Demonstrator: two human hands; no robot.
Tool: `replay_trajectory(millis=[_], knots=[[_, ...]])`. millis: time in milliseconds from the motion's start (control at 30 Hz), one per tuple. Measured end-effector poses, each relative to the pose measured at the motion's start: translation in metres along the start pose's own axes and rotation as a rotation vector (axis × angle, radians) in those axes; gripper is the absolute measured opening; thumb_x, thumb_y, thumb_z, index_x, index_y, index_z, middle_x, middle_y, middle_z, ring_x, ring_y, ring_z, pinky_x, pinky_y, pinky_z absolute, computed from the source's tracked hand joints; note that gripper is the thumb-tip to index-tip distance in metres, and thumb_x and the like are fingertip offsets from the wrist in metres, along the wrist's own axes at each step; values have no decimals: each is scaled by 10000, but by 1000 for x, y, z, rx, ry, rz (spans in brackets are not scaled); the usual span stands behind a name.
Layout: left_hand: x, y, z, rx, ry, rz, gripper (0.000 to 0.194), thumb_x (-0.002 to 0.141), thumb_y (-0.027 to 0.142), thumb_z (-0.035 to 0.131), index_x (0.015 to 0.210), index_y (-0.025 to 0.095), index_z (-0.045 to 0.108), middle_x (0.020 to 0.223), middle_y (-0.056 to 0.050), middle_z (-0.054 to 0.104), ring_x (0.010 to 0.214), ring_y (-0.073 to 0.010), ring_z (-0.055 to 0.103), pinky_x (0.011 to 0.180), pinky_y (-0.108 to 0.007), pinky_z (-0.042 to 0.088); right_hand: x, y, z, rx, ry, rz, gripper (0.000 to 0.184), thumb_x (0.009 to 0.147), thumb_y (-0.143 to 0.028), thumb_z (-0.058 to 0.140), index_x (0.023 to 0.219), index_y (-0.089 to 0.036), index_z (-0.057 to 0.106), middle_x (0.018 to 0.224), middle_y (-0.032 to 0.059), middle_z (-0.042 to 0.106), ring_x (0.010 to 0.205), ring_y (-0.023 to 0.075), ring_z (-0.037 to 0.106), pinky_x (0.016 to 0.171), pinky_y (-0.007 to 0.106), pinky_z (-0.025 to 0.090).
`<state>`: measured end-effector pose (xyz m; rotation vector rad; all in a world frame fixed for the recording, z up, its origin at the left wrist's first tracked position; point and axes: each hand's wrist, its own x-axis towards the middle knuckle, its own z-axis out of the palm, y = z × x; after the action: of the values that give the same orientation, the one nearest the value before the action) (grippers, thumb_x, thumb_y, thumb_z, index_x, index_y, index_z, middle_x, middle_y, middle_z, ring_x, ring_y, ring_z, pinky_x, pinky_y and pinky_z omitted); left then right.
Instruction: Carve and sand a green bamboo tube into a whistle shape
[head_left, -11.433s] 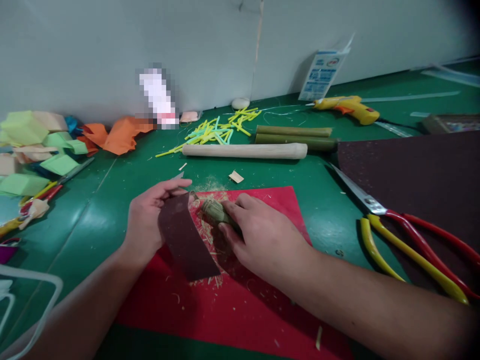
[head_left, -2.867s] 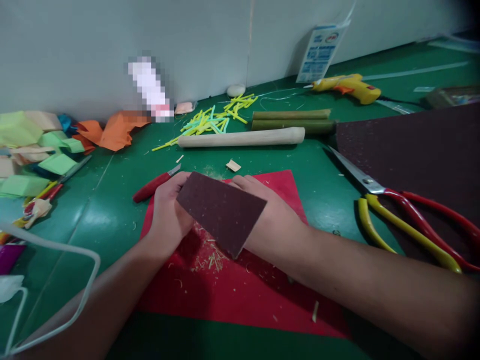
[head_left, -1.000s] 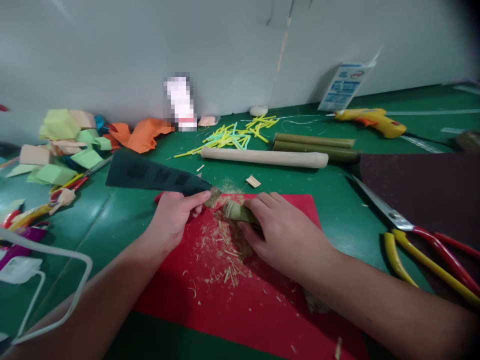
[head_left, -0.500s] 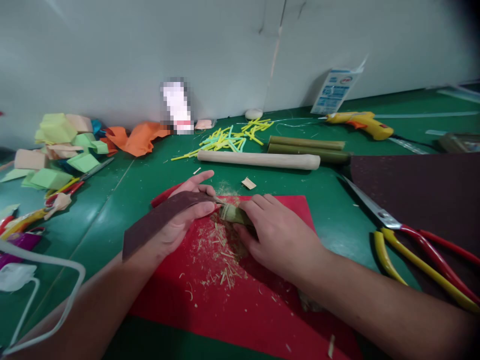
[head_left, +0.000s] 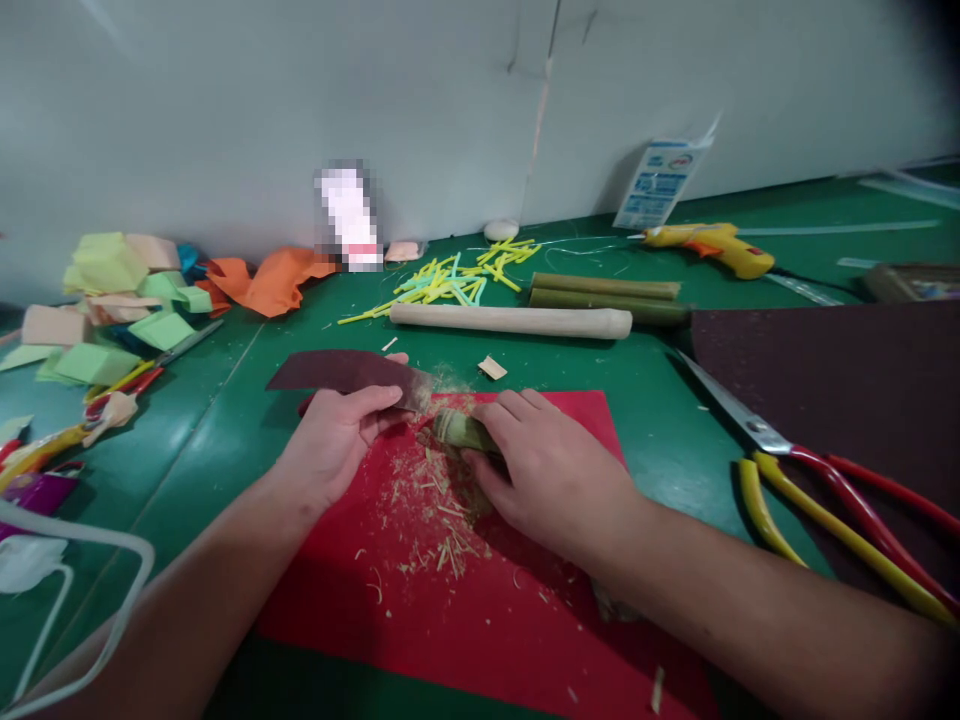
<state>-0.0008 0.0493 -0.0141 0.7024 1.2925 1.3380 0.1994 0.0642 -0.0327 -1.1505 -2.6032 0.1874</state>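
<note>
A dark brown strip of sandpaper (head_left: 337,371) is pinched between the thumb and fingers of my left hand (head_left: 337,430). Its dusty right end points at a short green bamboo piece (head_left: 461,430). My right hand (head_left: 555,460) wraps round that bamboo, hiding most of it and leaving the ringed left end bare. A small gap separates strip and bamboo. Both hands are over a red sheet (head_left: 480,640), strewn with pale shavings (head_left: 454,545) and dust. Behind my left hand, a red object (head_left: 304,404) shows only in part.
Beyond the hands lie a pale stick (head_left: 510,320), green bamboo lengths (head_left: 607,298) and yellow straw pieces (head_left: 442,285). Large scissors (head_left: 772,440) rest on a brown sheet (head_left: 832,370) at right, with a glue gun (head_left: 712,248) behind. Folded coloured papers (head_left: 112,300) pile up at left.
The sandpaper strip has come off my left forearm and now lies across above my left hand, slightly away from the bamboo. My left hand has turned over; the right keeps its hold.
</note>
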Motion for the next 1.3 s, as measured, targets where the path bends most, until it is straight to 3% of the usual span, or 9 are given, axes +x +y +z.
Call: replay_trajectory(millis=[100,200,367,433,500,533,667,933,1300], knots=[[2,5,-7,202,-80,-34,300,704,213,752,991,142,700,922,-62,736,721,-147,672,643,-243,556,0,0,0,-7,-2,-1,134,889,-266,525,927,-157,595,897,78,593,859,254,515,757,387,405],[2,18,-15,700,-156,-59,293,766,446,704,796,156,685,627,-27,684,495,-137,593,459,-235,451,0,1,-1,-20,15,-17,144,896,-276,517,914,-156,595,889,79,594,850,253,516,757,386,404],[1,38,-29,1381,81,135,532,804,655,543,565,181,570,493,-5,562,448,-142,510,440,-265,347,-1,0,-1,-31,32,-34,157,896,-282,525,911,-146,603,866,81,594,832,255,521,744,385,406],[3,39,-33,1405,29,435,323,807,491,610,684,192,613,678,-19,650,649,-182,611,574,-284,451,-1,0,-1,-24,27,-24,172,902,-296,522,926,-147,604,869,81,596,833,256,521,737,384,407],[6,37,-37,1383,-257,703,93,773,248,603,846,208,644,1068,-56,685,1032,-242,613,876,-365,481,-1,0,0,-17,22,-19,180,907,-298,515,944,-147,605,883,84,600,843,257,522,741,384,409],[8,35,-38,1386,-421,777,187,739,154,568,898,218,644,1252,-59,623,1207,-265,525,1006,-420,415,-1,0,0,-15,24,-20,175,907,-289,513,947,-146,605,888,86,601,847,255,523,745,382,409],[12,25,-38,1490,-701,765,443,645,-8,454,952,257,631,1438,-3,505,1419,-274,296,1135,-536,199,0,0,-1,-18,45,-39,153,897,-262,515,915,-141,606,886,93,606,841,247,522,756,375,411],[13,32,-37,1354,-614,828,349,701,100,631,973,307,703,1150,3,673,1258,-280,498,1167,-484,60,-1,-1,-3,-3,-1,-20,171,909,-281,508,938,-144,606,896,86,600,857,254,519,749,379,408],[4,24,-32,1161,-506,934,237,763,153,626,962,263,694,1245,-44,654,1155,-255,588,1098,-438,338,-3,5,-9,-34,-36,-79,127,878,-261,541,891,-157,614,890,94,625,823,256,523,740,389,412]])
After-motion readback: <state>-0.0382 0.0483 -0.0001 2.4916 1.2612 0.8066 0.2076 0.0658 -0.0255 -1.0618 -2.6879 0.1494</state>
